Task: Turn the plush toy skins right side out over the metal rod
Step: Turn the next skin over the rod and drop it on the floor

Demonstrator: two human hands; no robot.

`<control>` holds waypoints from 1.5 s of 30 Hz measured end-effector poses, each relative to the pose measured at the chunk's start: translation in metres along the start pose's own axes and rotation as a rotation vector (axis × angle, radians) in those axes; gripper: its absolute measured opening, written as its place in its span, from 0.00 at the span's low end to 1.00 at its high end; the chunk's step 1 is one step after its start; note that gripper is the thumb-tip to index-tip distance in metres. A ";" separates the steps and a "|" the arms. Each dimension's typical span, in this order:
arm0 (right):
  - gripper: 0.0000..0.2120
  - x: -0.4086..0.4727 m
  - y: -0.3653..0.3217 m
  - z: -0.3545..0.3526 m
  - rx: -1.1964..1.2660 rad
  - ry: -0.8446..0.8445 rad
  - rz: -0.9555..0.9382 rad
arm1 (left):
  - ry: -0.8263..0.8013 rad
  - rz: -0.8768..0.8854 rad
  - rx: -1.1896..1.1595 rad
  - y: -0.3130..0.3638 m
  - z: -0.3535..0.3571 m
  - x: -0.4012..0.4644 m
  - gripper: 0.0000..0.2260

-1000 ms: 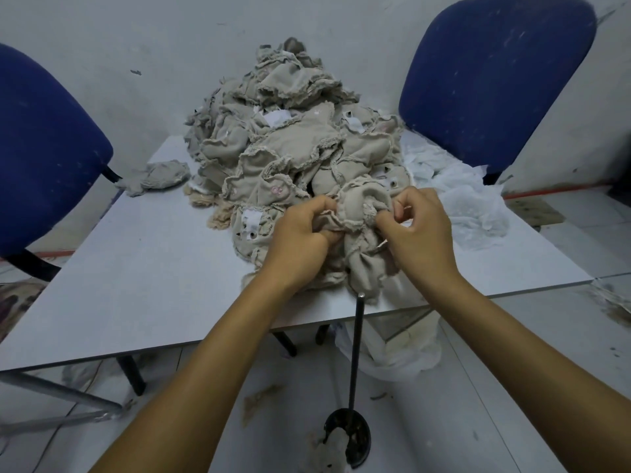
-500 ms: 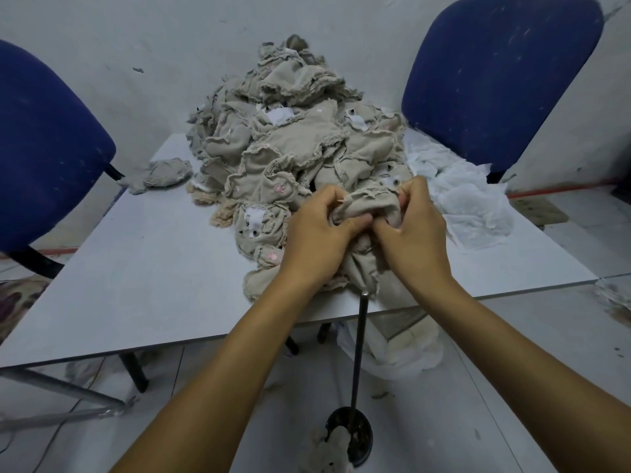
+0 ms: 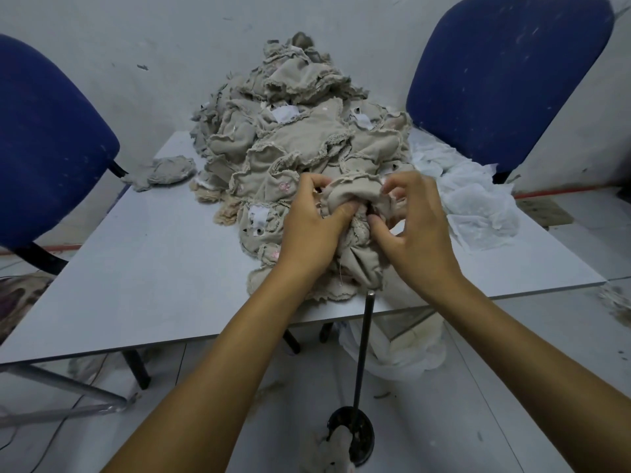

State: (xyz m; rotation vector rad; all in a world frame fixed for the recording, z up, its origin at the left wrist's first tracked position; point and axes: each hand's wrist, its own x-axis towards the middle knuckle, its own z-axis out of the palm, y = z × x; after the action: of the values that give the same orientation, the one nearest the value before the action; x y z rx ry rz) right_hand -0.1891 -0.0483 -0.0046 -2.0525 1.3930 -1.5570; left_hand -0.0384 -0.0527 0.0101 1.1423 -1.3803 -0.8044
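A: Skins (image 3: pixel 304 148): beige cloth, matt, fuzzy, frayed seams. White paper-like tags sewn on.
B: Rod (image 3: pixel 362 349)?
A: Dark metal, smooth, slight sheen at tip. Round base (image 3: pixel 355 435) black, glossy.
B: Table (image 3: pixel 143 268)?
A: Grey laminate, smooth, matt. Chairs (image 3: pixel 505 73) blue woven cloth, linty. White stuff (image 3: pixel 474 203) thin, crinkled, gauzy.

Beige skins (image 3: pixel 300 138) — some with pink marks; blue chairs (image 3: pixel 505 73); white fabric (image 3: pixel 478 199) — pale grey table (image 3: pixel 153 268).
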 end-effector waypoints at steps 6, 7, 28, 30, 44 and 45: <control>0.14 -0.007 -0.003 -0.007 -0.269 -0.015 -0.217 | 0.039 -0.041 -0.051 0.004 0.005 -0.001 0.06; 0.14 -0.008 -0.004 -0.007 -0.281 -0.012 -0.241 | 0.053 -0.059 -0.083 0.006 0.006 -0.001 0.05; 0.08 0.008 0.002 -0.023 -0.286 -0.234 -0.202 | -0.066 0.310 0.471 0.008 0.002 0.001 0.17; 0.09 0.009 0.003 -0.026 -0.300 -0.225 -0.203 | -0.154 0.380 0.500 0.009 0.001 -0.001 0.11; 0.09 0.010 0.006 -0.023 -0.168 -0.498 0.003 | -0.439 0.245 0.670 0.004 -0.017 0.015 0.06; 0.16 0.009 0.007 -0.021 -0.165 -0.583 0.050 | -0.374 0.264 0.654 0.005 -0.016 0.015 0.05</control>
State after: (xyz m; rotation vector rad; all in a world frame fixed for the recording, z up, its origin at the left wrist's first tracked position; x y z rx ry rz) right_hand -0.2108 -0.0515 0.0051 -2.2822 1.3489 -0.7391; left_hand -0.0220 -0.0630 0.0219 1.2916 -2.1564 -0.3839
